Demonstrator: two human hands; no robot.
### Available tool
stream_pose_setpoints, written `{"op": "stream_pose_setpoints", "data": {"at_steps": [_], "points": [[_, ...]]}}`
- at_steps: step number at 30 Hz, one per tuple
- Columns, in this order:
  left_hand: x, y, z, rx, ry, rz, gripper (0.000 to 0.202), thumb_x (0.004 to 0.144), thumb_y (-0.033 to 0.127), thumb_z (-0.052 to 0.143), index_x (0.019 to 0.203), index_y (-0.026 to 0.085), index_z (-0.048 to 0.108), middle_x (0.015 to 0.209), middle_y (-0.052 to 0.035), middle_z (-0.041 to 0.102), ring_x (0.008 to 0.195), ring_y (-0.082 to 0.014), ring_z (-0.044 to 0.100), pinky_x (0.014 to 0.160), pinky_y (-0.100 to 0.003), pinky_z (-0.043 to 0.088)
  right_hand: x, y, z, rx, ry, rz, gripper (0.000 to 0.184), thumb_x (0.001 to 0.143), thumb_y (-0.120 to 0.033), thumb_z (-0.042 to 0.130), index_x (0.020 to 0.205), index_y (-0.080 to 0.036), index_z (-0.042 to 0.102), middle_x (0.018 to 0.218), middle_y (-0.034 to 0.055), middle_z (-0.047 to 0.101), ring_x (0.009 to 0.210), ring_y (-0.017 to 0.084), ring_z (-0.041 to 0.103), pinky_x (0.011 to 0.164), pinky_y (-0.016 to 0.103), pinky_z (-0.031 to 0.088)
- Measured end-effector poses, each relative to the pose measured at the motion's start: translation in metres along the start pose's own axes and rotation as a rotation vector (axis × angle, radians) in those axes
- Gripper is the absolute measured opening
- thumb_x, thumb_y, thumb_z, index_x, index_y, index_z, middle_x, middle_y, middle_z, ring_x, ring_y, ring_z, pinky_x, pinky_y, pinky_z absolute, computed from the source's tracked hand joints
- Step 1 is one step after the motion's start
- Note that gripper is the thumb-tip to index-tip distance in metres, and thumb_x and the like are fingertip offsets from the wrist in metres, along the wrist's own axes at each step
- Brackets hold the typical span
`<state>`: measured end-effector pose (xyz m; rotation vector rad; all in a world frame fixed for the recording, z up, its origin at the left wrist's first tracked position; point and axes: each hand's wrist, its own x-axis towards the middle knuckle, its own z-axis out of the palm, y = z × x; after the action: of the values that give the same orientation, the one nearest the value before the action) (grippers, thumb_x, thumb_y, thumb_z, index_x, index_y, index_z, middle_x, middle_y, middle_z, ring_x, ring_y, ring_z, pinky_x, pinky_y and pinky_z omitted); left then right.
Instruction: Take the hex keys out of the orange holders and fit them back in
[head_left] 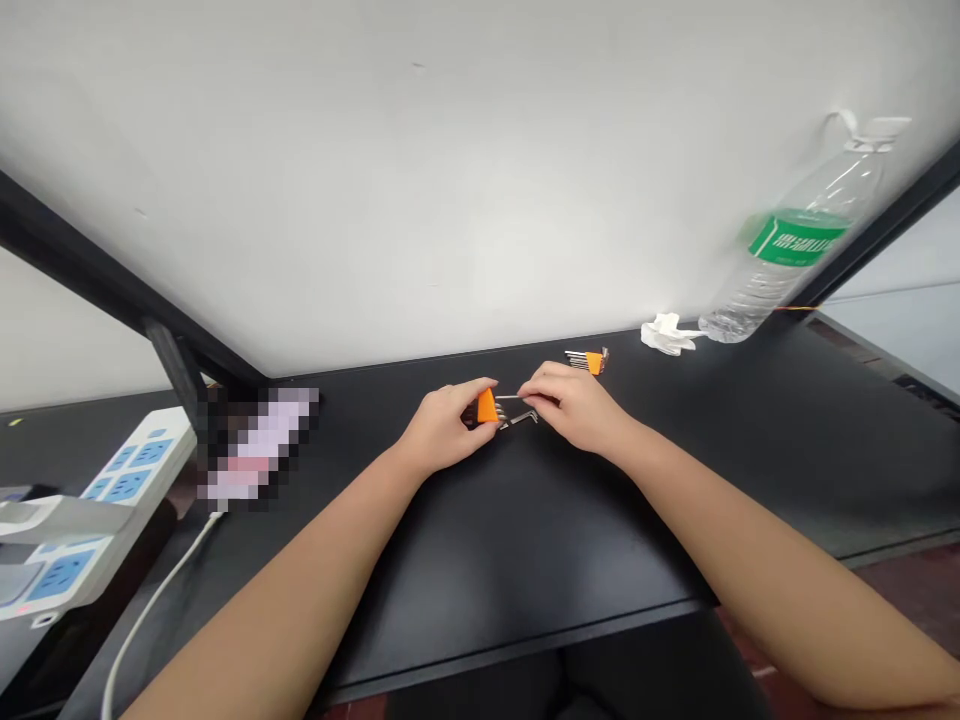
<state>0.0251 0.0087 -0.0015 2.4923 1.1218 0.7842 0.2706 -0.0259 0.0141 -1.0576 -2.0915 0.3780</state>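
My left hand (442, 428) is closed around an orange holder (487, 405) that carries a set of metal hex keys (517, 412), low over the black desk (525, 540). My right hand (576, 405) pinches one of those keys at its bent end, fingers pressed together. Both hands meet at the middle of the desk, near the wall. A second orange hex key set (589, 360) lies on the desk just behind my right hand.
A clear water bottle (787, 250) with a green label stands at the back right, a crumpled white tissue (667, 335) beside it. A white and blue power strip (90, 510) with a white cable (150, 610) sits at the left, next to a blurred object (255, 450).
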Motion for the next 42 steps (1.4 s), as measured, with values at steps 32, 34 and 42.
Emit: {"op": "stream_pose_setpoints", "data": {"at_steps": [32,34,42], "points": [[0.002,0.005,0.003,0.035,0.009,0.052,0.055,0.090,0.036,0.065,0.142,0.024,0.054,0.110,-0.0035,0.074,0.093,-0.0188,0.071,0.091,-0.034,0.056,0.000,-0.002,0.009,-0.087,-0.244,0.127,0.013,0.094,-0.014,0.058,0.093,-0.017,0.070,0.097,0.0048,0.063,0.083,0.015,0.060,0.078,0.029,0.047],[0.002,0.004,0.003,0.031,0.021,0.026,0.056,0.091,0.033,0.063,0.145,0.026,0.052,0.110,-0.0020,0.074,0.092,-0.0176,0.070,0.091,-0.033,0.056,-0.003,-0.005,0.006,-0.222,-0.357,0.108,0.011,0.095,-0.016,0.060,0.096,-0.017,0.071,0.101,0.0063,0.062,0.083,0.015,0.060,0.078,0.029,0.047],[0.003,0.000,0.003,0.016,0.035,-0.009,0.035,0.095,0.032,0.058,0.129,0.026,0.066,0.116,-0.0010,0.075,0.088,-0.0155,0.071,0.083,-0.028,0.056,-0.001,-0.012,0.010,-0.473,-0.422,0.025,0.011,0.097,-0.016,0.057,0.099,-0.016,0.068,0.099,0.0082,0.064,0.092,0.021,0.061,0.085,0.034,0.046]]}}
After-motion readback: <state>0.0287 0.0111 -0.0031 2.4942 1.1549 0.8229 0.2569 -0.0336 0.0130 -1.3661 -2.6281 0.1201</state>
